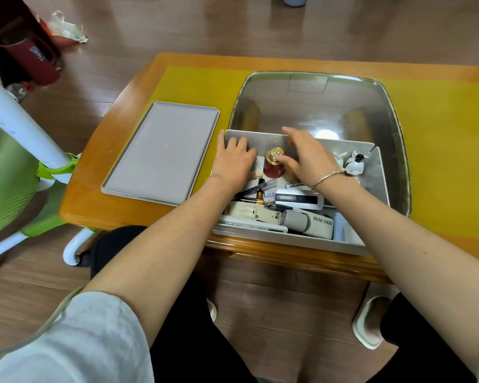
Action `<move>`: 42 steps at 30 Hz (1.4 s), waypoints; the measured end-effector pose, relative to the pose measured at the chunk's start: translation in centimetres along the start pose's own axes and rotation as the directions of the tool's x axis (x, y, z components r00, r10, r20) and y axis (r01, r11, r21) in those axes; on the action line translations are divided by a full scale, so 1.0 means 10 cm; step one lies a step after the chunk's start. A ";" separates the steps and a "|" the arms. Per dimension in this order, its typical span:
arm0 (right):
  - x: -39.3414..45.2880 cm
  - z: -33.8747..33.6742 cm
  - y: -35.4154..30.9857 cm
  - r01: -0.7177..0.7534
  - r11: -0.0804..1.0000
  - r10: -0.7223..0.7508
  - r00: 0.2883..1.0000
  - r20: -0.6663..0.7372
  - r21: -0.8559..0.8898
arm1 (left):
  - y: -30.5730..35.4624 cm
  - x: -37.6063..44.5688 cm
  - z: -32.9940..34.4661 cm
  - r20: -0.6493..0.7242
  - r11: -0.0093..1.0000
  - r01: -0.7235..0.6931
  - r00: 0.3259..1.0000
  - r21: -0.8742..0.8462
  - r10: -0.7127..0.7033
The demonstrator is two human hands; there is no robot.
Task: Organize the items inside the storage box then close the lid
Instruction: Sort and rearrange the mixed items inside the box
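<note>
Inside storage box [376, 186], "MINI FAN" [313, 223], "BENTE" pack [299, 199], both hands' fingers straight, gripping nothing

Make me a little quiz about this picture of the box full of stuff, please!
1. True or false: the grey lid is already on the storage box.
2. Which hand touches the red jar with the gold top? A) left hand B) right hand
3. Fill in: the white gadget at the box's near edge reads "MINI ___".

Key: 1 false, it lies on the table to the left of the box. 2 B. 3 FAN.
</note>
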State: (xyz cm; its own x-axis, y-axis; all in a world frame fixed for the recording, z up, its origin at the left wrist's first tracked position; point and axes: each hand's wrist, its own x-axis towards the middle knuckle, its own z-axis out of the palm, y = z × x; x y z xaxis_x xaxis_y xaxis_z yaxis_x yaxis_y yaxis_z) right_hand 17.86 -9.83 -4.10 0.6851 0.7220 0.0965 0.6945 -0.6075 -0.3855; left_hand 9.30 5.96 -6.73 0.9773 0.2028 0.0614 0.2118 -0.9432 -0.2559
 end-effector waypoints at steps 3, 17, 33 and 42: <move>-0.14 -0.11 0.12 -0.023 0.998 0.026 0.999 -0.042 0.058 | 0.00 -0.01 -0.06 0.037 0.998 0.008 0.999 -0.055 -0.006; -0.71 -0.03 0.30 -0.051 0.997 0.066 0.956 0.287 -0.058 | 0.19 -0.44 -0.06 0.376 0.900 0.156 0.927 -0.408 0.010; -0.81 0.02 0.24 -0.121 0.978 0.084 0.974 0.209 0.170 | 0.01 -0.54 -0.18 0.288 0.865 0.087 0.955 -0.495 0.068; -0.81 -0.02 0.16 -0.152 0.924 0.103 0.983 0.153 0.351 | -0.10 -0.59 -0.26 0.051 0.898 0.054 0.998 -0.436 -0.035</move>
State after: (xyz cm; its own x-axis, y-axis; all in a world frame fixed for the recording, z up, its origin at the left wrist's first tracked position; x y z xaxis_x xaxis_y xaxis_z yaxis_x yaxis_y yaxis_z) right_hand 13.51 -16.71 -5.31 0.7114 0.6976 -0.0855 0.4607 -0.5548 -0.6928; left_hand 3.33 5.02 -4.34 0.9682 0.2491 0.0212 0.2404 -0.9510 0.1944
